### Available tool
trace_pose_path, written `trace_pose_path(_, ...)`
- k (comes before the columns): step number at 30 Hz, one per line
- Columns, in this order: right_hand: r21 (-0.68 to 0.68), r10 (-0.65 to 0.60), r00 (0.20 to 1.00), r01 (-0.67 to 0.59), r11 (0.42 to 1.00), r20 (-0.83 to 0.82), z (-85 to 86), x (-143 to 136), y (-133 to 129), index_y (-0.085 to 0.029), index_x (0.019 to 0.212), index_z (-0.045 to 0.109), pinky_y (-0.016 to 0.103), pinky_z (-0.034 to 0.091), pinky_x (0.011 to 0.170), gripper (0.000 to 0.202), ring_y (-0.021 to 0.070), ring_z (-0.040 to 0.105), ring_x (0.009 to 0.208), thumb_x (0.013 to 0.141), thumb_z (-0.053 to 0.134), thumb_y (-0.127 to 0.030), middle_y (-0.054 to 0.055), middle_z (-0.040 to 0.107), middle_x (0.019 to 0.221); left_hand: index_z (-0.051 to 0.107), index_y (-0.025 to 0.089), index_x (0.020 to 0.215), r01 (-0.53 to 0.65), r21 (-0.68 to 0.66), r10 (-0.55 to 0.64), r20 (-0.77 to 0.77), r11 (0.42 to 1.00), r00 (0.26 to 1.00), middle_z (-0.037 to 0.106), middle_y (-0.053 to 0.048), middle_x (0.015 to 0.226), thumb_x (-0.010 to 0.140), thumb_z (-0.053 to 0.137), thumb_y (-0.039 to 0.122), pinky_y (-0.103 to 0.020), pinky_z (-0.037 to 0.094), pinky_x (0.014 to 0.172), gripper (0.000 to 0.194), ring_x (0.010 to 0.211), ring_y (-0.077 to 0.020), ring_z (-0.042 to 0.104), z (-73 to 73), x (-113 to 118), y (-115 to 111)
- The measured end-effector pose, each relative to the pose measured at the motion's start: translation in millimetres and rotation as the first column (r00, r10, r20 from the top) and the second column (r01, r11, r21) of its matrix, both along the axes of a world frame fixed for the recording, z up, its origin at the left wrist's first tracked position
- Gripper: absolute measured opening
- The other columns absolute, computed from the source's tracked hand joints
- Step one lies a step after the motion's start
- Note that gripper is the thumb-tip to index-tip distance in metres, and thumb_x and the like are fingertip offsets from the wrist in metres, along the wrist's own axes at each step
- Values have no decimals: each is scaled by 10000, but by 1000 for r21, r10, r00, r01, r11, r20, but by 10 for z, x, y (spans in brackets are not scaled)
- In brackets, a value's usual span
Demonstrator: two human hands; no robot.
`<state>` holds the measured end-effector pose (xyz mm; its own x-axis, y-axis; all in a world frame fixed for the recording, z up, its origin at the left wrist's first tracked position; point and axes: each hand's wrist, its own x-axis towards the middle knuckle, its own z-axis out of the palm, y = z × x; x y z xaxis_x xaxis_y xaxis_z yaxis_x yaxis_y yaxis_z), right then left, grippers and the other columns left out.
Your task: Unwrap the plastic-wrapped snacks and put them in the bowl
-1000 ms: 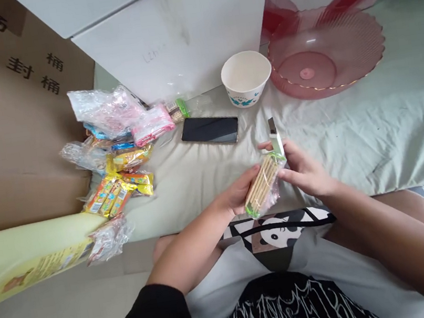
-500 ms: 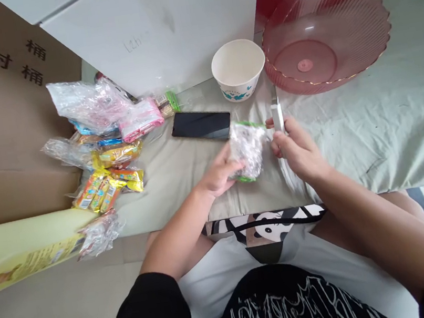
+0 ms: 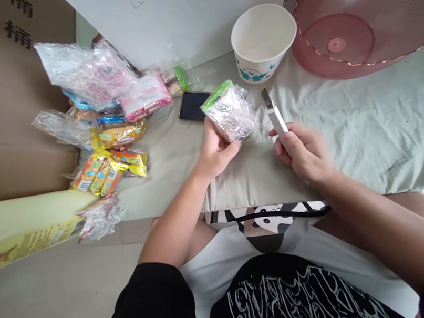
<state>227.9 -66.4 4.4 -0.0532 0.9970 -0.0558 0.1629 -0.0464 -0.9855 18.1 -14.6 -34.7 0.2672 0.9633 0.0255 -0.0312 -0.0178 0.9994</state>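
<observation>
My left hand (image 3: 219,150) grips a clear plastic snack packet (image 3: 232,112) with green edges, thumb on its near side. The packet is tilted and covers part of a dark phone (image 3: 191,105) lying on the cloth. To the right, my right hand (image 3: 304,150) is closed around a white utility knife (image 3: 278,121). Its blade is out and points away from me, toward a white paper bowl (image 3: 263,34) with blue-green leaf prints. Knife and packet are apart. What the packet contains is hard to make out through the shiny wrap.
Several wrapped snacks (image 3: 97,173) and a pink-and-white packet (image 3: 145,95) are heaped at the left beside a cardboard box (image 3: 2,116). A large pink ribbed bowl (image 3: 361,67) stands at the right back. Behind the paper bowl rises a white box (image 3: 183,20).
My left hand has turned the packet and moved it up and to the left, over the phone. The knife now tilts leftward with its blade plainly visible. The camera view has shifted closer.
</observation>
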Motion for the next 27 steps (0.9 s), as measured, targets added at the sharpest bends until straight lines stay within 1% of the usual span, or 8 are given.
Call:
trace_pose_path(5,3,48,998,-49,999,51,-24,-9,-2,-223,937,648,292,361,465,506,113,431,447,982,440,-682,-16,585,621,461,274,1357,69,18,-68,-31,997,997,585,-120,1318,761,758,638,-447,502,1043,759,1262,-293,595,18,87,-53)
trace_pose_path(9,79,35,992,-44,996,120,-41,13,-18,-241,1084,616,301,382,490,438,134,456,467,959,513,-648,-34,579,616,442,301,1391,53,-7,-53,-37,999,998,598,-110,1302,721,768,689,-453,519,1016,840,1227,-293,614,53,86,-37)
trace_pose_path(12,157,-37,967,-4,988,252,-29,12,-13,-246,1033,630,318,425,559,347,162,525,539,916,622,-573,-22,597,636,447,310,1393,91,-13,-92,-8,996,996,601,-98,1298,668,768,755,-453,518,1020,909,1230,-293,616,77,72,-20)
trace_pose_path(14,137,-12,956,-29,990,293,-8,3,-1,-243,995,653,323,442,591,306,170,554,549,962,561,-534,-15,610,624,469,301,1378,102,-5,-102,8,995,995,607,-96,1285,664,749,788,-449,507,1039,908,1253,-298,605,84,82,-24)
trace_pose_path(20,19,141,929,-157,987,343,51,7,38,-224,800,648,312,429,593,423,160,566,499,1026,401,-481,-8,615,553,516,298,1371,-52,41,52,-19,998,998,623,-94,1298,812,676,717,-410,474,1080,717,1269,-268,600,32,122,-23)
trace_pose_path(24,-37,233,892,-238,971,387,78,122,41,-222,734,633,301,411,568,396,144,547,475,1001,438,-440,-10,635,560,537,385,1350,-236,8,236,-38,972,971,673,-61,1197,891,595,677,-384,537,967,547,1200,-234,638,132,-9,88)
trace_pose_path(25,-44,228,885,-230,972,406,81,172,48,-220,707,625,298,405,559,401,141,537,468,996,444,-431,-11,618,544,541,403,1341,-263,-8,262,-54,965,964,678,-59,1190,920,545,675,-382,546,943,501,1197,-230,640,173,-47,113)
trace_pose_path(27,-16,114,869,-121,993,482,77,290,83,-215,709,636,299,402,556,395,147,528,470,992,445,-415,-10,573,520,533,410,1342,-272,-28,269,-65,962,961,675,-63,1218,948,469,686,-384,551,938,486,1214,-226,633,226,-93,130)
